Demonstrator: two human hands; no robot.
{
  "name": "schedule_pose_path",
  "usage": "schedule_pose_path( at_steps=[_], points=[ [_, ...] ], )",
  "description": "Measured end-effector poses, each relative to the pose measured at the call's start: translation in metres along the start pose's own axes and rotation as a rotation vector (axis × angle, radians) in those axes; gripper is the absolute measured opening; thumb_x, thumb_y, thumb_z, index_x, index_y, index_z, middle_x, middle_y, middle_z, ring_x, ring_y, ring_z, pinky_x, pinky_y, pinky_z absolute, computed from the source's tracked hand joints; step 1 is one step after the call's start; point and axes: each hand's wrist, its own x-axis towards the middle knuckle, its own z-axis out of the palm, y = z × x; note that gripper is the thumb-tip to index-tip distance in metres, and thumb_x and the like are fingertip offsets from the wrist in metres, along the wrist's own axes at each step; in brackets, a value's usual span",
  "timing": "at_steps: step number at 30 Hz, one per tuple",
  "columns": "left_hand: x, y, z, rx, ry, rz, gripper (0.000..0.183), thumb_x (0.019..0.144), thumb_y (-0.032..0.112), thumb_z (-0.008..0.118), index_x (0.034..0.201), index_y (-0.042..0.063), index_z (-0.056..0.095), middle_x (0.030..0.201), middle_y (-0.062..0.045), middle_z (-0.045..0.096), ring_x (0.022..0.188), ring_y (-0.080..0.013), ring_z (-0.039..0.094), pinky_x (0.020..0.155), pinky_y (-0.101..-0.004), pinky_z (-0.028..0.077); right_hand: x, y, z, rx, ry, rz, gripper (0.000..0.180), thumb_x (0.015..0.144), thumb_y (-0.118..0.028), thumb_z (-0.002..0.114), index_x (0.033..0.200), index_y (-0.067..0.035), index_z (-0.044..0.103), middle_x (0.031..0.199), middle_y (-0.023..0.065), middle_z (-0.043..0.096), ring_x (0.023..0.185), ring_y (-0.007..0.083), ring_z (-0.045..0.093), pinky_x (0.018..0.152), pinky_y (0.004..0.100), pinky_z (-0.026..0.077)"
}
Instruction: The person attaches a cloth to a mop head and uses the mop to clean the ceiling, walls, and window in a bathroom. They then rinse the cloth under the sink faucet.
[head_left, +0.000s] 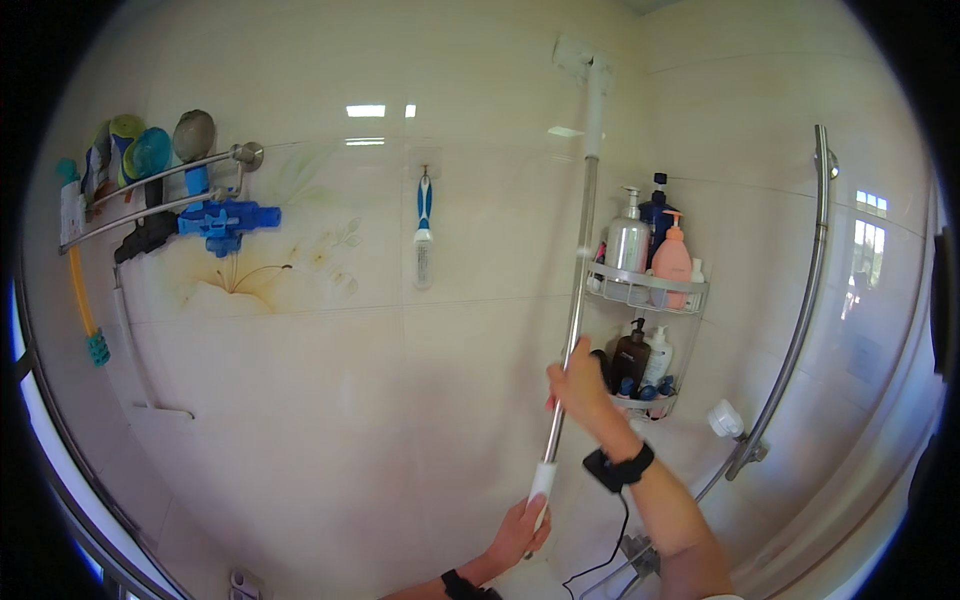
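Observation:
A long telescopic pole (590, 202) of metal with white sections runs up the tiled wall, leaning slightly right at the top. Its pale, blurred cleaning head (574, 56) is against the wall high up, near the corner. Low on the pole, my left hand (523, 529) is wrapped around the white handle (543, 480). My right hand (585, 386) grips the metal shaft higher up, close beside the corner rack. A black device on a strap (619, 466), with a cable hanging from it, is on my right wrist.
A two-tier corner rack (649, 281) holds several pump bottles. To the right are a metal shower rail (806, 300), a white shower head (724, 418) and a curtain (892, 420). A blue-handled brush (424, 232) hangs on the wall; a towel bar (161, 174) carries several items at left.

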Motion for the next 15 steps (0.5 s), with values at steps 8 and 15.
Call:
schedule_pose_path(
  at_steps=[8,15],
  points=[
    [-0.099,-0.138,-0.071,0.230,0.421,-0.072,0.035,0.095,0.041,0.058,0.090,0.006,0.051,0.050,-0.001,0.046,0.035,-0.0099,0.039,0.032,-0.0259,0.032,-0.127,0.029,0.129,0.211,-0.281,0.175,0.032,0.097,-0.024,0.047,0.104,0.000,0.028,0.056,0.0035,0.047,0.047,0.0187,0.056,0.045,0.0350,0.047],
    [-0.157,-0.175,-0.121,0.152,0.417,-0.203,0.028,0.092,0.031,0.063,0.081,0.007,0.053,0.054,-0.001,0.051,0.042,-0.0109,0.045,0.037,-0.0280,0.034,-0.180,0.035,0.201,0.074,-0.324,0.123,0.032,0.095,-0.025,0.050,0.105,-0.001,0.032,0.060,0.0076,0.054,0.049,0.0238,0.057,0.048,0.0404,0.048]
  ],
)
